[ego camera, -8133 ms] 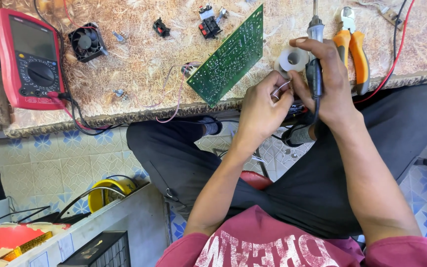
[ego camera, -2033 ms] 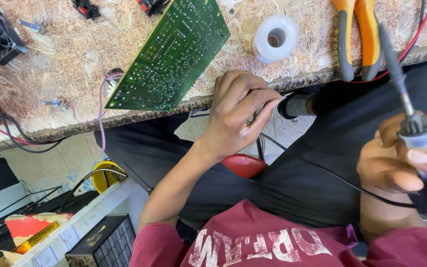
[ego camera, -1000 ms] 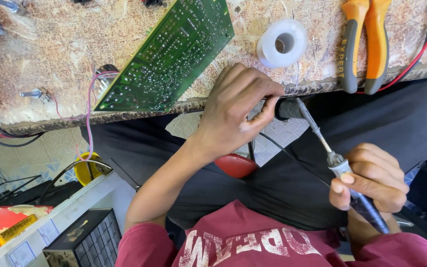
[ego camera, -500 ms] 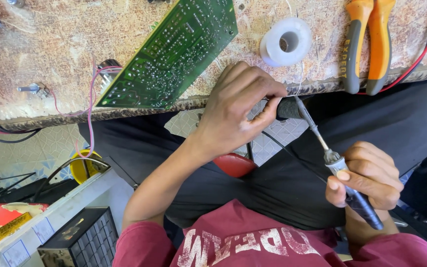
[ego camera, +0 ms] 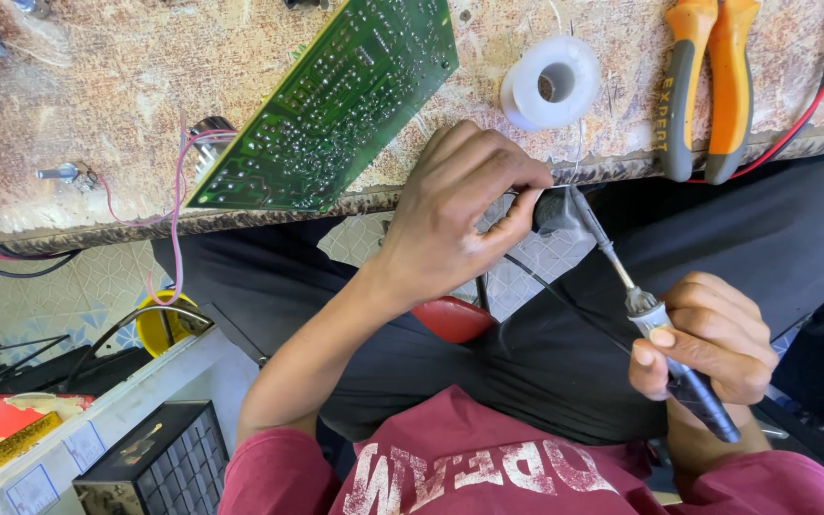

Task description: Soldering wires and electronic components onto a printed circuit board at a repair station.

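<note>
My left hand (ego camera: 460,215) is curled around a small black part (ego camera: 555,210) just below the bench edge, with a thin black wire (ego camera: 565,305) trailing from it. My right hand (ego camera: 708,343) grips a soldering iron (ego camera: 655,319) by its dark handle; the metal tip points up-left and touches the black part. A green circuit board (ego camera: 336,105) lies solder side up on the bench, just above and left of my left hand. A white spool of solder (ego camera: 550,81) sits on the bench to the right of the board.
Orange-handled pliers (ego camera: 703,86) and a red cable (ego camera: 813,105) lie at the bench's right. Pink wires (ego camera: 178,219) hang off the worn bench edge (ego camera: 97,224). Below left are a yellow roll (ego camera: 159,324), a white shelf (ego camera: 135,401) and a black grilled box (ego camera: 159,463).
My right hand brought the soldering iron from the far right up to the part in my left hand. Over the last half second, hardly anything has moved.
</note>
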